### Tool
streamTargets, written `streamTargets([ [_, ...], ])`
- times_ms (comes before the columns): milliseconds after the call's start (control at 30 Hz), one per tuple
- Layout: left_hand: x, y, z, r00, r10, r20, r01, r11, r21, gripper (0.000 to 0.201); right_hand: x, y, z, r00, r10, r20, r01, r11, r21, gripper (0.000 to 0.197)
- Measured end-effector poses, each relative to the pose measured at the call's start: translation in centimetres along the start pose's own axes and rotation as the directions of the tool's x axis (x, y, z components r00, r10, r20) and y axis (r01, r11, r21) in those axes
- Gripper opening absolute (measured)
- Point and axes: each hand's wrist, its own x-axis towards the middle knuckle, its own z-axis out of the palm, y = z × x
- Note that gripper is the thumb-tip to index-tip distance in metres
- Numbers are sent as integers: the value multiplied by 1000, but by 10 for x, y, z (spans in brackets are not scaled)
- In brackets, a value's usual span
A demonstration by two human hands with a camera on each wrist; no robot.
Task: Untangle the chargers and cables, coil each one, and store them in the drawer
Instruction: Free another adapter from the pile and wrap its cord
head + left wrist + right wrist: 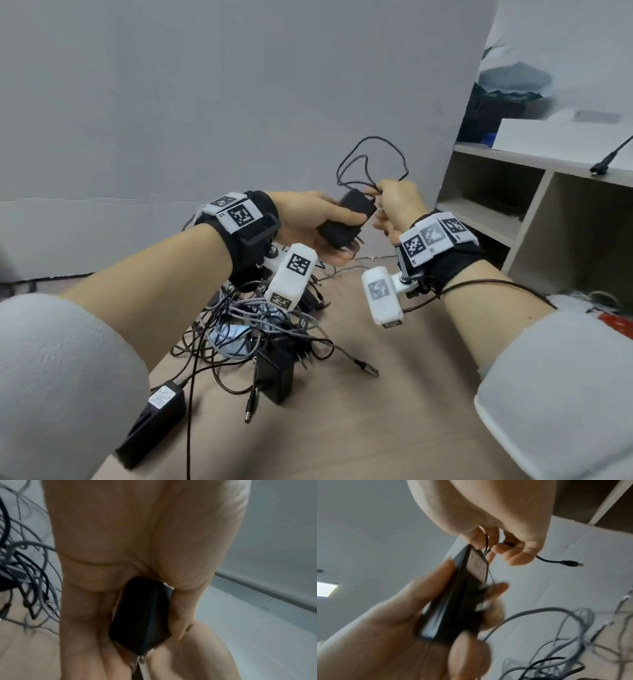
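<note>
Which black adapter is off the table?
The black adapter in the left hand; the other two adapters lie on the table.

Head view above; blurry wrist views close on shared adapter (pixel 346 219).

No text can be read. The white label (pixel 161 396) on the black power adapter (pixel 150 425), left of the cable tangle (pixel 260 318), is too small and blurred.

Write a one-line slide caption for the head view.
Left hand holds black adapter; right hand loops its thin cable above tangled pile.
</note>
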Motion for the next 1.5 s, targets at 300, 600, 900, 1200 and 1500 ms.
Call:
streamTargets([
  [300, 17, -38, -23, 809, 225, -543, -201, 974, 105, 33, -10, 55, -56, 990, 119, -78, -142, 878, -456, 34],
  [600, 1, -67, -32, 888, -106, -448, 350, 787, 508, 39, -27, 59, -66, 966, 235, -106, -244, 699, -672, 22],
  [900, -20, -10, -25, 922, 131, -364, 71, 868, 491, 27, -31, 35, -30, 989, 102, 103, 6, 680, -733, 21],
  [1200, -36, -3, -21, 921, 288, -264, -3, 680, 733, 19, -61, -6, 8, 874, -308, 377, 481, 663, -573, 39],
  [1500, -13, -43, -19, 664, 671, -329, -155, 555, 817, 42, -50, 9, 5, 853, -247, 460, 457, 780, -429, 46],
])
